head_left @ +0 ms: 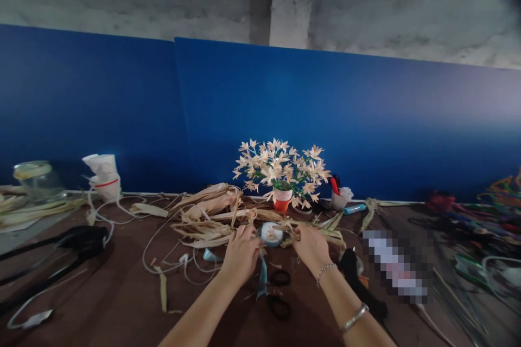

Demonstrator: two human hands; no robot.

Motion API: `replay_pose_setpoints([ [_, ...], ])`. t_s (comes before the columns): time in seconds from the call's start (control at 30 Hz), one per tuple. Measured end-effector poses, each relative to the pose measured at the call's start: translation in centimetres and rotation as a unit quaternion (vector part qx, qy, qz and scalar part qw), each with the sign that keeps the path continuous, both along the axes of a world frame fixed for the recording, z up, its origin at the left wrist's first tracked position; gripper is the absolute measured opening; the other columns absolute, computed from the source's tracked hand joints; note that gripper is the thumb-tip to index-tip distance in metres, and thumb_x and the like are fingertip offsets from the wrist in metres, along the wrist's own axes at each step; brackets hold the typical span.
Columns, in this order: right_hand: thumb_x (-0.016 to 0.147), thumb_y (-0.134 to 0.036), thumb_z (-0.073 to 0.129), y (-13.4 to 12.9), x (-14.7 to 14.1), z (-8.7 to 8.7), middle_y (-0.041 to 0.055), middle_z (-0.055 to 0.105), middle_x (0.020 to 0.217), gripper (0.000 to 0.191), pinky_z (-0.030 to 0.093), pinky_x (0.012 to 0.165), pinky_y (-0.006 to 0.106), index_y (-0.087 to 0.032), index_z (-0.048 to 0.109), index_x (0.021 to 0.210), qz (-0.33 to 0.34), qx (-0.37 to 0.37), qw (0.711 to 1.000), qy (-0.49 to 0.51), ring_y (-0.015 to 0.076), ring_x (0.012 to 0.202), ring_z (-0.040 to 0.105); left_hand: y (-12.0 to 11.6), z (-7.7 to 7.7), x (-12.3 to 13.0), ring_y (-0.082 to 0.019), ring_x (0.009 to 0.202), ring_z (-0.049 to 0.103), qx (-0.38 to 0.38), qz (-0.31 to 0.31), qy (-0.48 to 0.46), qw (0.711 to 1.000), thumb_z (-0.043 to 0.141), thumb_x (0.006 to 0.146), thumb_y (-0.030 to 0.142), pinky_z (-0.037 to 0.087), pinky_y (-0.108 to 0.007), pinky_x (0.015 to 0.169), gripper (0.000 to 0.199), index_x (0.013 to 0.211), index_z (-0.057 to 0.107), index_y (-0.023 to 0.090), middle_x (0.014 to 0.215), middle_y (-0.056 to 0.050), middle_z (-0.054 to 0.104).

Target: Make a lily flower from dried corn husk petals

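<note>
My left hand (243,250) is over the table with its fingers curled and pressed together; whatever is between them is too small to make out. A light-blue ribbon (263,276) hangs just below those fingertips. Across from it, my right hand (311,248) pinches at the edge of a dried corn husk strip (288,226). Between the hands lies a roll of tape (271,234) with a blue rim and pale centre. Black-handled scissors (279,306) rest below, their blades hard to see. Behind the hands spreads a pile of dried corn husks (211,211).
Husk flowers stand in an orange and white pot (282,200) by the blue partition (260,97). A black-handled glue gun (362,287) lies right of my right wrist. White cord (148,244) loops across the left side. A glass jar (38,181) stands far left, tangled coloured material far right.
</note>
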State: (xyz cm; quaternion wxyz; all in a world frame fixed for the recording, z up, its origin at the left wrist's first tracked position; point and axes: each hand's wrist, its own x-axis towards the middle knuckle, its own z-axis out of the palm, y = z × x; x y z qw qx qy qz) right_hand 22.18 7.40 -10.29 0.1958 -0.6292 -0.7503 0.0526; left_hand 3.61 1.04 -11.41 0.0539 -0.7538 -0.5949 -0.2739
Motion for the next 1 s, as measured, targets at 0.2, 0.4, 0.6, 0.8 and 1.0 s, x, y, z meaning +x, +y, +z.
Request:
replay_pose_setpoints([
  [0.2, 0.069, -0.020, 0.049, 0.3, 0.8, 0.1, 0.0039, 0.065, 0.072, 0.012, 0.033, 0.057, 0.022, -0.018, 0.061, 0.067, 0.003, -0.002, 0.999, 0.052, 0.0176, 0.071, 0.057, 0.3, 0.8, -0.3, -0.022, 0.092, 0.044, -0.006, -0.032, 0.003, 0.999, 0.045, 0.074, 0.012, 0.034, -0.035, 0.078, 0.017, 0.073, 0.059, 0.020, 0.088, -0.006, 0.056],
  [0.4, 0.076, -0.029, 0.043, 1.0, 0.1, 1.1, 0.0015, 0.066, 0.071, 0.023, 0.038, 0.056, 0.018, -0.017, 0.064, 0.075, 0.080, -0.001, 0.987, 0.142, 0.0136, 0.066, 0.058, 2.3, 2.2, -1.0, -0.017, 0.083, 0.052, 0.008, -0.017, -0.201, 0.979, 0.047, 0.071, 0.016, 0.039, -0.029, 0.076, 0.010, 0.073, 0.056, 0.018, 0.081, -0.003, 0.059],
  [0.6, 0.069, -0.014, 0.048, 1.8, -1.9, 0.6, 0.0002, 0.068, 0.079, 0.022, 0.041, 0.067, 0.017, -0.019, 0.067, 0.078, 0.150, -0.012, 0.974, 0.167, 0.0133, 0.076, 0.060, 5.6, 1.9, 0.4, -0.015, 0.074, 0.057, -0.062, -0.005, -0.207, 0.976, 0.047, 0.071, 0.017, 0.042, -0.025, 0.069, 0.013, 0.076, 0.059, 0.017, 0.076, -0.002, 0.064],
  [0.8, 0.073, -0.014, 0.042, 3.2, -1.0, 0.2, 0.0086, 0.064, 0.095, 0.030, 0.038, 0.078, 0.024, -0.014, 0.062, 0.095, 0.049, 0.030, 0.983, 0.175, 0.0176, 0.091, 0.056, 6.8, 1.0, 1.0, -0.016, 0.069, 0.059, -0.096, -0.011, -0.160, 0.982, 0.051, 0.068, 0.016, 0.042, -0.025, 0.064, 0.015, 0.077, 0.063, 0.017, 0.071, -0.002, 0.066],
  [1.0, 0.068, -0.019, 0.049, 4.4, -1.0, -0.3, 0.0041, 0.068, 0.072, 0.018, 0.041, 0.064, 0.022, -0.018, 0.067, 0.067, 0.033, -0.007, 0.980, 0.196, 0.0163, 0.071, 0.061, 7.0, 0.7, 0.7, -0.018, 0.076, 0.060, -0.102, -0.019, -0.138, 0.985, 0.048, 0.071, 0.017, 0.042, -0.026, 0.068, 0.021, 0.084, 0.063, 0.018, 0.080, -0.005, 0.067],
])
